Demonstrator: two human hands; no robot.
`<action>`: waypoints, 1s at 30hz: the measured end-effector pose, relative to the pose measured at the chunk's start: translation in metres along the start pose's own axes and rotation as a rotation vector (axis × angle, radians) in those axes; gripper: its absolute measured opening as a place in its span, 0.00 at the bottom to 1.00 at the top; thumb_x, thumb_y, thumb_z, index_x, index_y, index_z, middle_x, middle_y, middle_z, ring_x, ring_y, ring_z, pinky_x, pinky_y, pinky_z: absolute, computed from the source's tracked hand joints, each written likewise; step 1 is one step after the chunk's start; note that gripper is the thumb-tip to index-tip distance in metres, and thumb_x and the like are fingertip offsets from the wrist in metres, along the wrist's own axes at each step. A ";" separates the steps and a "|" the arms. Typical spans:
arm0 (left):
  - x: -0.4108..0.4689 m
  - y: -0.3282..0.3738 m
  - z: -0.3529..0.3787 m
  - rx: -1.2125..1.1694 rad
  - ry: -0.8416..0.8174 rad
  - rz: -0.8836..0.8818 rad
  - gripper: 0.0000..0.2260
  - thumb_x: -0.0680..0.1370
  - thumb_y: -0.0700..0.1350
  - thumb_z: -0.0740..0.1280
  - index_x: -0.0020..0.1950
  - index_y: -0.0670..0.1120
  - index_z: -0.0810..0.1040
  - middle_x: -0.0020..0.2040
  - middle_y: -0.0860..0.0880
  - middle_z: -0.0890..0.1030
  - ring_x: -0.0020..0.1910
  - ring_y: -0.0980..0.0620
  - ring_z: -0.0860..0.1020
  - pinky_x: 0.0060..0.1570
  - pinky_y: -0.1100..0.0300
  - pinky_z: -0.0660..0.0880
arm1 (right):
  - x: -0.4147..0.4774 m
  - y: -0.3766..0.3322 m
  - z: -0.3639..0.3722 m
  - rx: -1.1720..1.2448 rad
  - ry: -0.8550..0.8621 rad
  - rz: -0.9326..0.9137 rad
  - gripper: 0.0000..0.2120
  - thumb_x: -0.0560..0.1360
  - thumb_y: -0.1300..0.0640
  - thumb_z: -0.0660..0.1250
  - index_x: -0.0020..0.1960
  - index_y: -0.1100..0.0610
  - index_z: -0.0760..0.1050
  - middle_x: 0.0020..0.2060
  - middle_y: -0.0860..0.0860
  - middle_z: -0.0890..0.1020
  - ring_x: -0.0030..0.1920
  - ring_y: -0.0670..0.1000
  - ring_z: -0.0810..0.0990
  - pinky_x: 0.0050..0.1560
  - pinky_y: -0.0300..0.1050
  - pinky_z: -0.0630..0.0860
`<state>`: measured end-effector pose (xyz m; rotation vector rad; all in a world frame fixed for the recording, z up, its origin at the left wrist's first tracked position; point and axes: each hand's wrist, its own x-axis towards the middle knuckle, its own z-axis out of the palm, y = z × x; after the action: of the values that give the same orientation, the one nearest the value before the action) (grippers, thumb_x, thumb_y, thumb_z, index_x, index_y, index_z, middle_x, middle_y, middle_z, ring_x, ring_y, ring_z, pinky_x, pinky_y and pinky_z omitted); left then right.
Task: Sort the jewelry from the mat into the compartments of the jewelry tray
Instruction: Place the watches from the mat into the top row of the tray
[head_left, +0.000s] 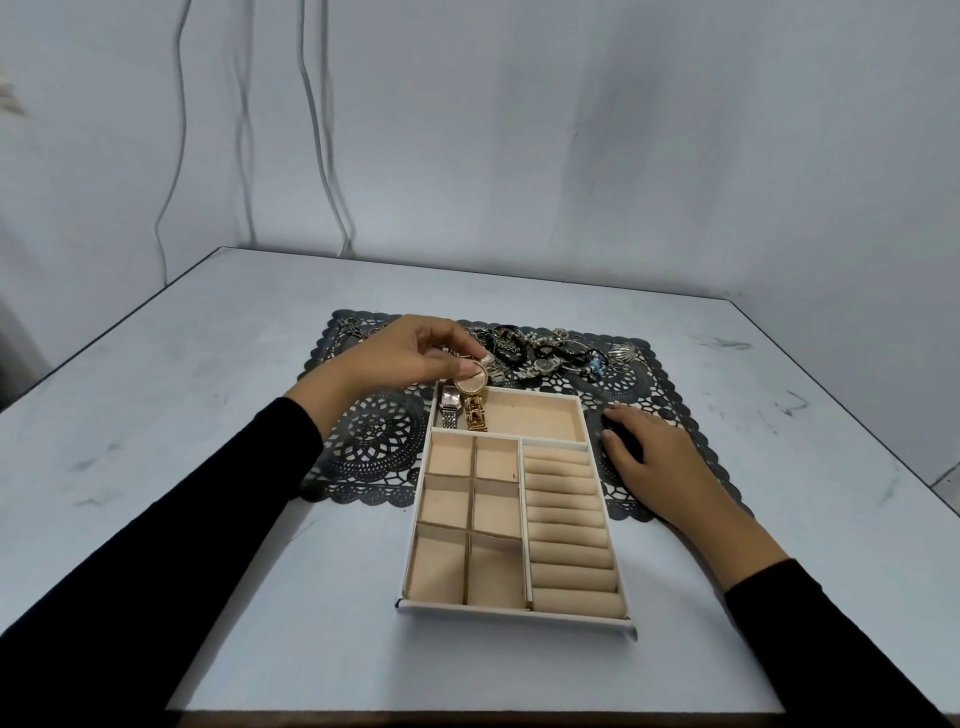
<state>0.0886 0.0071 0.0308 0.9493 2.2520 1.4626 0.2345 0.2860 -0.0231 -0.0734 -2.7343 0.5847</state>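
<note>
**Holding the gold watch (472, 387) at the upper end of the jewelry tray (514, 614)**

The gold watch is pinched by its round dial between the thumb and fingers of the left hand (410, 358), a little left of the frame's centre. Its gold strap is hung down into the wide compartment (535, 415) that runs across the tray's upper end. Whether the strap's end touches the lining cannot be told.

A silver watch (449, 406) with a square pinkish dial is laid in the same compartment, just left of the gold strap and against the left wall.

Below the wide compartment, six square compartments (447, 506) are seen on the tray's left side, and a column of padded ring rolls (566, 525) on its right.

The right hand (654, 457) is rested palm down on the black lace mat (374, 441), just right of the tray. Its fingers are relaxed and nothing is gripped. The two hands are kept well apart, one on each side of the tray.

A tangled heap of jewelry (545, 353) is spread along the mat's upper edge, above the tray and right of the left hand. Single pieces in it are too small to be told apart.

The tray's upper half is set on the mat and its lower half on the pale table (208, 389). Both arms are covered by black sleeves (156, 545). Thin cables (317, 130) are hung down the wall in the upper left of the frame.
</note>
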 end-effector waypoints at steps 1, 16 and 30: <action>0.001 0.000 0.001 0.003 0.001 0.000 0.10 0.75 0.43 0.73 0.56 0.47 0.82 0.52 0.46 0.85 0.54 0.45 0.83 0.64 0.50 0.75 | 0.000 0.000 0.000 0.001 -0.001 0.002 0.16 0.78 0.56 0.64 0.64 0.59 0.75 0.61 0.52 0.79 0.62 0.51 0.76 0.59 0.34 0.64; 0.006 -0.010 0.016 0.002 0.102 0.012 0.09 0.71 0.41 0.77 0.50 0.42 0.84 0.47 0.46 0.86 0.51 0.42 0.84 0.60 0.46 0.78 | 0.001 0.002 0.001 0.017 -0.007 0.002 0.16 0.78 0.56 0.64 0.65 0.59 0.75 0.62 0.52 0.78 0.62 0.50 0.75 0.61 0.34 0.64; -0.002 -0.016 0.024 0.045 0.149 0.085 0.08 0.73 0.42 0.76 0.51 0.43 0.85 0.46 0.50 0.87 0.47 0.53 0.85 0.51 0.62 0.80 | 0.000 0.001 -0.001 0.034 0.003 0.008 0.16 0.77 0.57 0.65 0.64 0.60 0.75 0.61 0.54 0.79 0.62 0.52 0.76 0.63 0.36 0.64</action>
<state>0.0972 0.0181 0.0056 0.9920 2.3858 1.5724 0.2352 0.2870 -0.0226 -0.0769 -2.7213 0.6328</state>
